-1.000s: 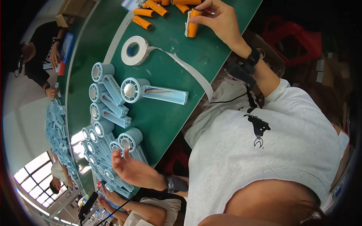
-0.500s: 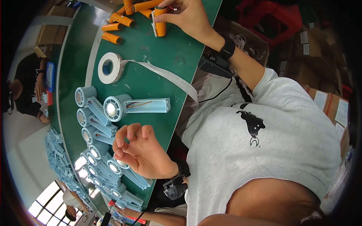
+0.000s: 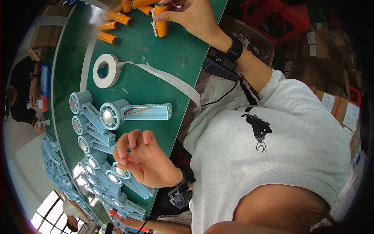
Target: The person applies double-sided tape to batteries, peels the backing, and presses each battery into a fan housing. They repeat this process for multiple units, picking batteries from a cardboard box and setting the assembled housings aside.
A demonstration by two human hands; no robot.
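At the top of the view, my right hand (image 3: 191, 17) grips an orange cylindrical battery (image 3: 161, 25) between thumb and fingers, upright at the green table. A white strip (image 3: 154, 24) runs along the battery's side, and a short wire with a white connector (image 3: 179, 6) sticks out near its top. My left hand (image 3: 146, 158) is palm up with loosely curled, spaced fingers and nothing visible in it. It hovers nearest a group of light-blue handheld fans (image 3: 120, 171), partly hiding some. Above it lies a separate light-blue fan (image 3: 112, 114), its handle exposing coloured wires.
A white tape roll (image 3: 106, 71) trails a pale strip (image 3: 167, 76) over the table edge. More orange batteries (image 3: 120, 17) lie at the top left. Light-blue parts (image 3: 58, 167) are heaped farther left. Co-workers sit at the left and below. Cardboard boxes (image 3: 343, 109) stand at right.
The whole view has shifted slightly, so most things sit a little farther left. My right hand keeps its hold on the battery. My left hand looks nearly the same.
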